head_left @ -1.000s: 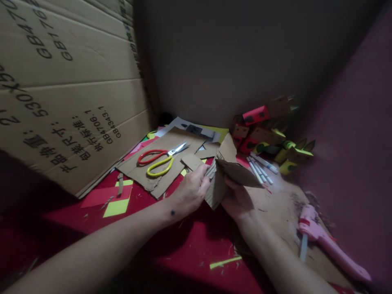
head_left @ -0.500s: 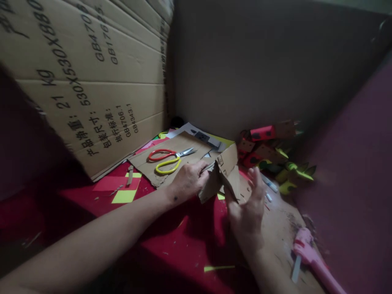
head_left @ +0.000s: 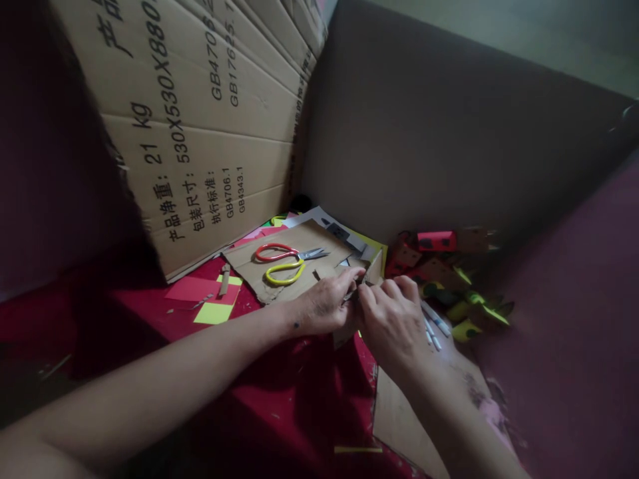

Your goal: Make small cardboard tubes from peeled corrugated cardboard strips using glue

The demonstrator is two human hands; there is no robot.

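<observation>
In the middle of the head view, a folded piece of cardboard (head_left: 373,269) is held between my two hands, mostly covered by them. My left hand (head_left: 327,303) pinches its near left edge, fingers closed. My right hand (head_left: 392,313) has its fingers curled over the right part, close against the left fingertips. Just beyond my left hand, scissors (head_left: 285,261) with one red and one yellow handle lie on a flat cardboard sheet (head_left: 299,236), blades pointing right.
A big printed cardboard panel (head_left: 219,133) stands at the left. Red and yellow paper scraps (head_left: 214,313) lie on the red cloth (head_left: 279,386). White pens (head_left: 436,319), red and green painted pieces (head_left: 436,241) and a partly hidden pink glue gun (head_left: 494,416) are at the right.
My right hand has gone from spread fingers to curled over the cardboard, next to my left hand. My right forearm now covers much of the glue gun. The view has shifted slightly.
</observation>
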